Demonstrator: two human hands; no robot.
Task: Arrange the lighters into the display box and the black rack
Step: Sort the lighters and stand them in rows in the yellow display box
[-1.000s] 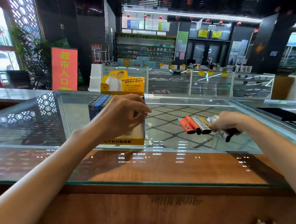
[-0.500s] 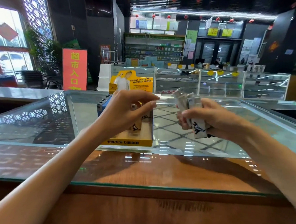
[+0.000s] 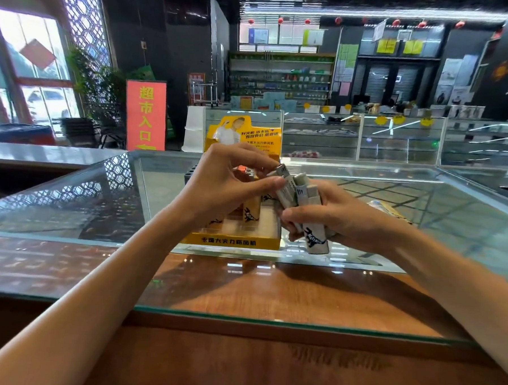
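1. Head view: a bundle of white lighters is gripped in the right hand, above the glass counter and just right of the yellow display box.
2. The leftmost lighter of the bundle is pinched near its top by the left hand; the 2 hands are met at the bundle.
3. The step in hand is judged to be the drawing of 1 lighter from the bundle for placing.
4. A few lighters, among them a yellow lighter, are seen upright in the box; its front rows look unfilled, so much is judged left to do.
5. The black rack is largely hidden behind the left hand, at the box's far left; how full it is cannot be told.
6. Next, the pinched lighter would need to be pulled free without the others being loosened, turned upright, and lowered into a free slot.
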